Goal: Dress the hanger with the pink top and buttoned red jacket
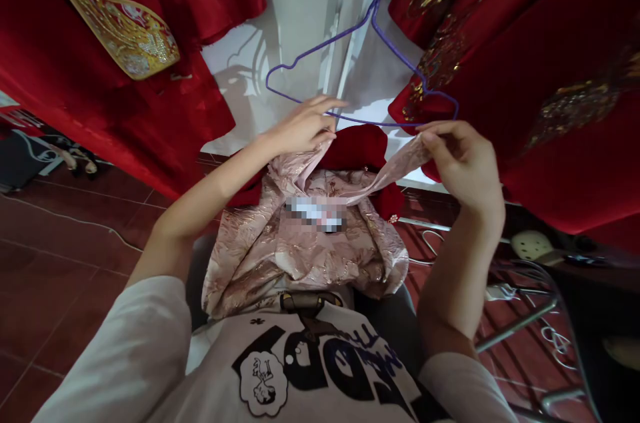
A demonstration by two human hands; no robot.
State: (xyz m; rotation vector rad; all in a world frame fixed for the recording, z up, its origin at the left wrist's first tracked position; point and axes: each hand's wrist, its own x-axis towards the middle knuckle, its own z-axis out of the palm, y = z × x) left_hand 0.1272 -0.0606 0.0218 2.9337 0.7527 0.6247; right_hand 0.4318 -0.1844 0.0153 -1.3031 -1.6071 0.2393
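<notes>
A pink brocade garment (305,243) with gold pattern and red trim hangs down in front of my chest. My left hand (300,126) grips its left shoulder edge, fingers closed on the cloth and touching the bar of a purple wire hanger (350,33). My right hand (463,156) pinches the garment's right shoulder edge just below the hanger's right end. The hanger hangs above the garment, its hook out of view at the top.
Red embroidered garments (100,43) hang at the left and at the right (550,76). A white wall and door frame (320,10) stand behind the hanger. Dark red floor tiles (60,256) lie below; a metal rack (525,316) and cables sit at lower right.
</notes>
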